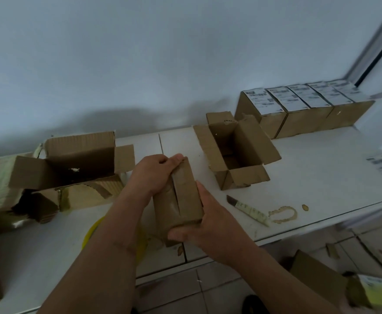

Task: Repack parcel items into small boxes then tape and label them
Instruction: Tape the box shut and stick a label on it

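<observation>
At the centre of the frame a closed small box (177,196) is held just above the counter (321,177) between both hands: the left hand (153,175) is curled over its far end, the right hand (210,225) is wrapped round its near end. Each grip is thus grasping the box. The top seam looks unsealed, so the flaps could spring open if either hold is eased before tape is laid. An open box (235,150) waits right of centre, a cutter (248,210) lies just beside the right hand, and its blade could be brushed. Labelled boxes (299,105) are lined up at upper right; the parcel (72,162) stands open at left.
</observation>
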